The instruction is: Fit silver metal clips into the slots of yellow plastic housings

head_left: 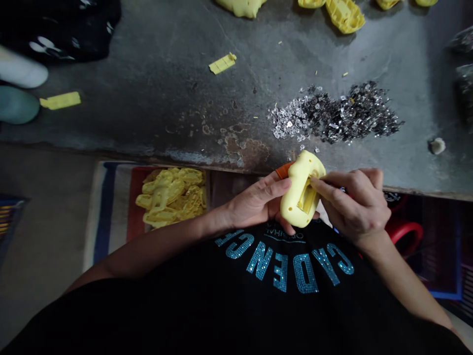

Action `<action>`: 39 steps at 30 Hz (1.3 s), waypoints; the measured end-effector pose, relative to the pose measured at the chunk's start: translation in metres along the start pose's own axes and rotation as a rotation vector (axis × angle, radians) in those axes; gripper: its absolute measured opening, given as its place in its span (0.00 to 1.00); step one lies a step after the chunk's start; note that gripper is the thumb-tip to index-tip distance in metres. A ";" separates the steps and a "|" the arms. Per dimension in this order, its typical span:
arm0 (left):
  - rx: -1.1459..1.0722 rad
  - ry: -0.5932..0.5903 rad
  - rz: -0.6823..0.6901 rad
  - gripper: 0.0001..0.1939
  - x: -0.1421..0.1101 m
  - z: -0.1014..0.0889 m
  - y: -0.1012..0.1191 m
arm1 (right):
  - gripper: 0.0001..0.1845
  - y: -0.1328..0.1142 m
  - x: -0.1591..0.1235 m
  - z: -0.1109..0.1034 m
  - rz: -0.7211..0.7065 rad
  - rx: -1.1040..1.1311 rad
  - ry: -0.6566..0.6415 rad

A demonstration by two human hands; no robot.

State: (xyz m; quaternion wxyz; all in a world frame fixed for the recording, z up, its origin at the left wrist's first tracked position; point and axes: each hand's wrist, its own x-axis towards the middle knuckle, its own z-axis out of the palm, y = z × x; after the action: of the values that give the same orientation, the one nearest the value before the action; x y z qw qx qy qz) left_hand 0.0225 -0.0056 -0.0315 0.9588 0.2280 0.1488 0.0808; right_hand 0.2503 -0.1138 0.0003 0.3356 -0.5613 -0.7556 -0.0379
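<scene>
My left hand (258,199) grips a pale yellow plastic shell (297,197) from the left, just below the table's front edge. An orange piece (284,170) shows behind the shell near my left thumb. My right hand (351,202) is closed in a pinch, its fingertips pressed into the shell's open cavity; what they pinch is too small to make out. Both hands hover over my black shirt with turquoise lettering.
A grey, rust-stained table (177,98) carries a heap of small shiny metal parts (336,116), flat yellow strips (222,63) (60,100) and more yellow shells (345,15) at the far edge. A tray of yellow plastic parts (172,197) sits at lower left. A red object (406,231) lies at right.
</scene>
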 end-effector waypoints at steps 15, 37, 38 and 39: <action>0.771 0.257 0.173 0.47 -0.018 0.042 0.020 | 0.39 0.015 0.020 -0.005 -0.121 0.061 0.073; 1.382 0.186 0.807 0.27 -0.026 0.053 0.002 | 0.36 0.031 -0.020 0.025 -0.178 0.039 0.590; 1.377 0.192 0.836 0.27 -0.027 0.052 0.001 | 0.35 0.030 -0.019 0.024 -0.179 0.029 0.590; 1.369 0.203 0.860 0.26 -0.028 0.052 0.001 | 0.34 0.029 -0.018 0.023 -0.177 0.021 0.590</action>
State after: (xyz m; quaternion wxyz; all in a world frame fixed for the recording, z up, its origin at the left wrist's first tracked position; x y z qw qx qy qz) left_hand 0.0123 -0.0324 0.0201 0.4739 0.7923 0.1508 0.3534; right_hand 0.2673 -0.1080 -0.0368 0.5419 -0.4546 -0.6717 -0.2205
